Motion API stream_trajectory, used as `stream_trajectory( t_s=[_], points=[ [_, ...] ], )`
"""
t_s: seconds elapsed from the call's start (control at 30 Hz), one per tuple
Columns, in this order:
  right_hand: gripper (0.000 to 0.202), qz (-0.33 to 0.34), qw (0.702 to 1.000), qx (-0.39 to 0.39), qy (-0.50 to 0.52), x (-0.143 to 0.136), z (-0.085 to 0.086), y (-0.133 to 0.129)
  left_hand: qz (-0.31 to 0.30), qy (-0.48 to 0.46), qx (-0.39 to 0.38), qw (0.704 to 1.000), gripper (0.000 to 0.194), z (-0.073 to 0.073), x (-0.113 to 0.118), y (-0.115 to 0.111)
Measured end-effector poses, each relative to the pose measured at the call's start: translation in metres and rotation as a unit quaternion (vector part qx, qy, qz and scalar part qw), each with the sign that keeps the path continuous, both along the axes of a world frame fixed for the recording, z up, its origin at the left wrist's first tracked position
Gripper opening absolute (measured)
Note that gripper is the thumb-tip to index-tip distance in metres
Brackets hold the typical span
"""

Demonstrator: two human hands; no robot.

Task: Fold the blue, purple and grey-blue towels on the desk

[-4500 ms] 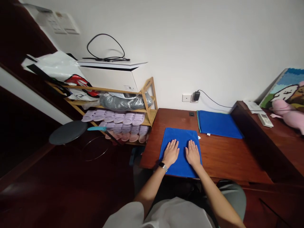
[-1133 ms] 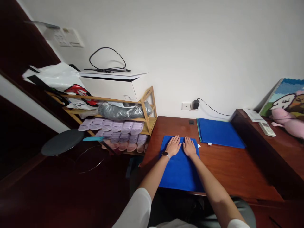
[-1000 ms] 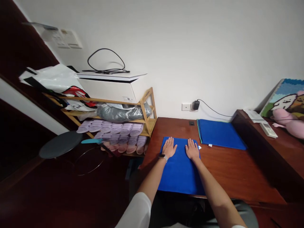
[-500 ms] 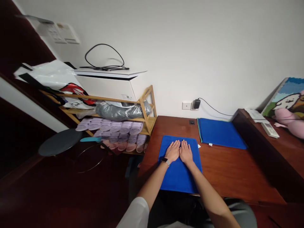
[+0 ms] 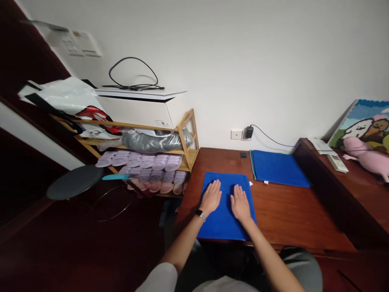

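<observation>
Evidently, the bare left hand [image 5: 212, 197] and the bare right hand [image 5: 240, 205] are opened flat, gripping nothing, their 2 palms over the rectangular blue fabric cloth [image 5: 223, 228] beneath them, probably to cover it broadly; how firmly they press cannot be told. Beyond the right hand, a folded blue cloth with green edging [image 5: 278, 168] lies apart on the reddish-brown wooden table [image 5: 291, 211], perhaps leaving the hands room.

one cloth [image 5: 225, 209] is lying under the fingers [image 5: 216, 185] // other cloth [image 5: 278, 168] is sitting past them, off right // shoe rack [image 5: 192, 156] is standing way over left
</observation>
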State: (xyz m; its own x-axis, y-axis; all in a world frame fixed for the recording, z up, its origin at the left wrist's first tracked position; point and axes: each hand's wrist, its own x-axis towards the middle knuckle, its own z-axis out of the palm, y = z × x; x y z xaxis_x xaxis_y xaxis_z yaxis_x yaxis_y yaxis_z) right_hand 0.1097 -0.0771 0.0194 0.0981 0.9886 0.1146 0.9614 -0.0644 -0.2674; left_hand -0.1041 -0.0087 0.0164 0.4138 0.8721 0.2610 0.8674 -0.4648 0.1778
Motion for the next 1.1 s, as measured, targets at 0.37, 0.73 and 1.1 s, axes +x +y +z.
stream_trajectory(
  t_s=[0.37,0.73,1.1],
  points=[
    [0.069,-0.003,0.998,-0.063,-0.029,0.01,-0.012,-0.049,0.106,0.019,-0.028,0.994,0.062,-0.018,-0.024,-0.046],
    [0.066,0.035,0.999,-0.015,-0.008,-0.016,0.001,-0.047,-0.051,0.006,0.008,0.999,0.059,-0.001,0.012,-0.087],
    [0.07,-0.007,0.997,-0.065,-0.039,0.036,-0.017,-0.086,0.058,0.035,-0.042,0.997,0.063,-0.012,-0.035,-0.088]
  ],
)
